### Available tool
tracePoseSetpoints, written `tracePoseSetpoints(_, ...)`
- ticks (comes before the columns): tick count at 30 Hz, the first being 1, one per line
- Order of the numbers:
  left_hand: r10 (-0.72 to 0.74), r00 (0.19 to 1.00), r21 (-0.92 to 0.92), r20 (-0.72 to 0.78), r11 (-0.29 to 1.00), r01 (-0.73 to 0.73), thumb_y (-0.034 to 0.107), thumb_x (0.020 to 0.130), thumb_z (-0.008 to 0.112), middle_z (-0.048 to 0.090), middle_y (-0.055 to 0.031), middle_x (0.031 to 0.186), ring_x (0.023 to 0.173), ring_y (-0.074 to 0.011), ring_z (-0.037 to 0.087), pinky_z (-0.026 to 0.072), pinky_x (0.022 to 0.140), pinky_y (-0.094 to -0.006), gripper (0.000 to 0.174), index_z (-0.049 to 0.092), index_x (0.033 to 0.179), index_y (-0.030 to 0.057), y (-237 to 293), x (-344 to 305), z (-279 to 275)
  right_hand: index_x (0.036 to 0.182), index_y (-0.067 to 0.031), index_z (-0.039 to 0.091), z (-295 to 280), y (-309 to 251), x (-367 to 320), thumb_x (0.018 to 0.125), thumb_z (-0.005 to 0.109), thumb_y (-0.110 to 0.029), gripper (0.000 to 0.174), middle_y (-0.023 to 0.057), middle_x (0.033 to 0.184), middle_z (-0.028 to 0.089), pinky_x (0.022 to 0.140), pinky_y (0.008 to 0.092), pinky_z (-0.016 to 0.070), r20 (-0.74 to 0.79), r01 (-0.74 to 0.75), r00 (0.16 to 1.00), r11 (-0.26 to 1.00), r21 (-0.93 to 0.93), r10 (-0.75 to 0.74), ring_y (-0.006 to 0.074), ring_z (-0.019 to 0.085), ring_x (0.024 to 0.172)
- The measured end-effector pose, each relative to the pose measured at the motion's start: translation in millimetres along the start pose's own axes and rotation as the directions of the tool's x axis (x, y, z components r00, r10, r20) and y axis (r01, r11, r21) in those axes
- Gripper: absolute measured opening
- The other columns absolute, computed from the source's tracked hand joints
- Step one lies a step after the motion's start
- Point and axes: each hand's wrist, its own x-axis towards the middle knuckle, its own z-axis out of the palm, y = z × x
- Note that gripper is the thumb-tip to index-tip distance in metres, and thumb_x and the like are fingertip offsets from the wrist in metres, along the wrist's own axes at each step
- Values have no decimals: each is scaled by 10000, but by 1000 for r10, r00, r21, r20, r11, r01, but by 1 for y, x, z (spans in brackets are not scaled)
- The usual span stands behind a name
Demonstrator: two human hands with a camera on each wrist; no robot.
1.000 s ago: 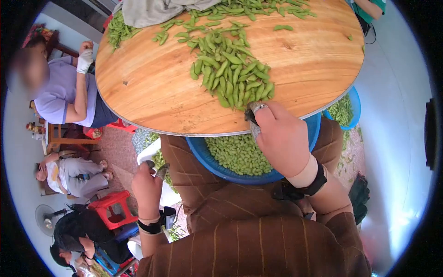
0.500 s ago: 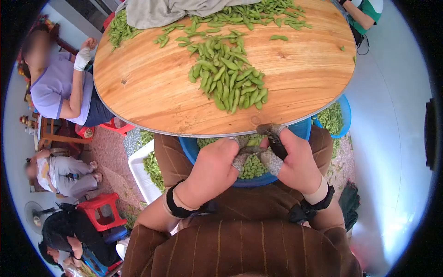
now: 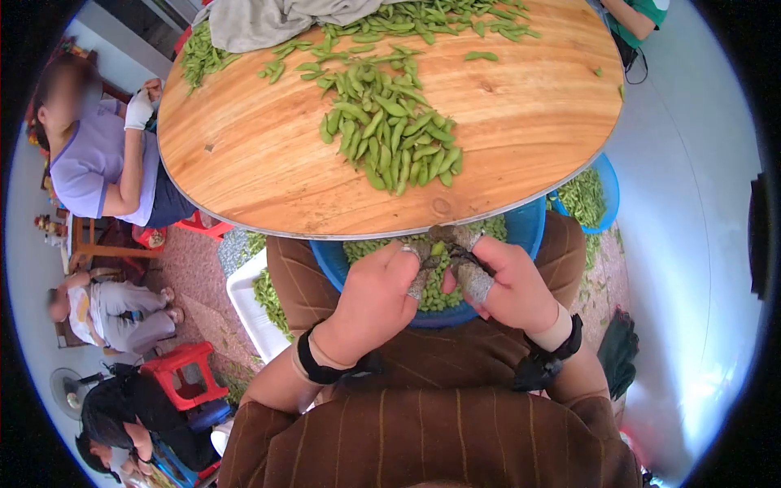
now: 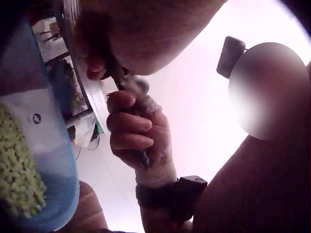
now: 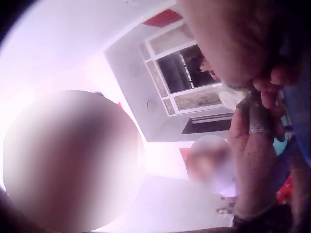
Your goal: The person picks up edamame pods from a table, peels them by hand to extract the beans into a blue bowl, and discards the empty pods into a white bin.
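Both hands meet over a blue basin [image 3: 533,228] of shelled green beans [image 3: 439,294], just below the table's near edge. My left hand [image 3: 376,286] pinches a green edamame pod [image 3: 438,248], mostly hidden by the fingertips. My right hand [image 3: 514,286] grips the same pod from the other side, its thumb and forefinger close to the left fingertips. Worn grey wraps cover the thumbs and forefingers. In the left wrist view the other fingers of the right hand [image 4: 133,128] are curled in. A pile of edamame pods [image 3: 394,134] lies on the round wooden table [image 3: 268,163].
A grey cloth [image 3: 260,24] covers pods at the table's far side. To the left stands a white tray [image 3: 244,297] of pods, to the right another blue basin [image 3: 608,195]. A seated person [image 3: 102,163] works at the left; a red stool [image 3: 181,374] stands lower left.
The right hand has come back from the pod pile on the table to the basin. My left hand has risen from the left to join it, and both now hold a pod.
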Motion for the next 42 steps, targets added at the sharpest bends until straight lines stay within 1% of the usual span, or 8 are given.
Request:
tracePoseSetpoints(3,72,997,36,-37,997,-71,17,785,562,556,-132,695,577,-296,528,420,528,-353,83,530,860,3,0,-1,-1,1176,-37,536,-1,10,1,921,468,-73,266,-13,755,577,415,187,349,97,-27,995,964,265,2,36,419,467)
tracePoseSetpoints(5,-392,705,-739,591,87,668,113,901,515,528,-57,656,510,-154,468,360,473,-258,99,532,895,16,6,1,-9,1191,-30,532,2,16,-3,913,492,-75,285,1,772,588,451,192,379,96,-18,995,946,322,-14,50,461,505)
tracePoseSetpoints(8,-157,739,-739,655,-335,585,185,956,461,515,-19,657,496,-62,392,294,456,-198,174,535,919,31,-7,-2,1,1201,-13,534,3,40,3,892,544,-87,318,20,800,609,534,204,432,1,234,972,969,78,-235,75,535,596)
tracePoseSetpoints(21,-361,623,-686,694,-71,724,179,941,472,520,-8,642,515,-64,411,310,448,-207,152,550,894,58,-22,-11,18,881,-42,598,6,31,8,723,696,-166,223,155,702,565,583,387,480,-30,327,854,581,-746,-519,356,595,690)
tracePoseSetpoints(27,-292,672,-703,681,-6,711,176,945,477,527,33,665,556,-52,439,330,481,-195,167,565,842,78,-19,-19,10,900,-48,586,4,24,10,701,692,-148,246,156,736,566,584,413,480,7,266,958,885,-383,-286,346,591,683)
tracePoseSetpoints(30,-302,750,-623,588,422,659,141,918,510,538,15,663,569,-77,480,376,501,-230,135,589,848,57,-24,-22,10,892,-47,594,12,28,9,719,682,-139,214,158,716,558,583,421,476,38,306,904,581,-754,-427,341,592,679)
tracePoseSetpoints(37,-524,852,-47,-1,851,523,73,778,611,575,-155,659,595,-278,574,456,568,-345,76,586,772,2,-26,-68,-66,922,-21,557,-11,-21,31,737,629,-87,209,189,738,562,587,440,461,-240,247,785,643,-725,-571,386,574,696)
tracePoseSetpoints(42,-603,733,637,-314,439,633,-17,672,585,575,-194,787,713,-383,591,457,589,-458,159,549,825,5,-56,-125,-89,917,-9,567,-25,-26,80,745,631,-86,199,193,749,586,608,419,470,-380,120,722,645,-754,-578,381,582,690)
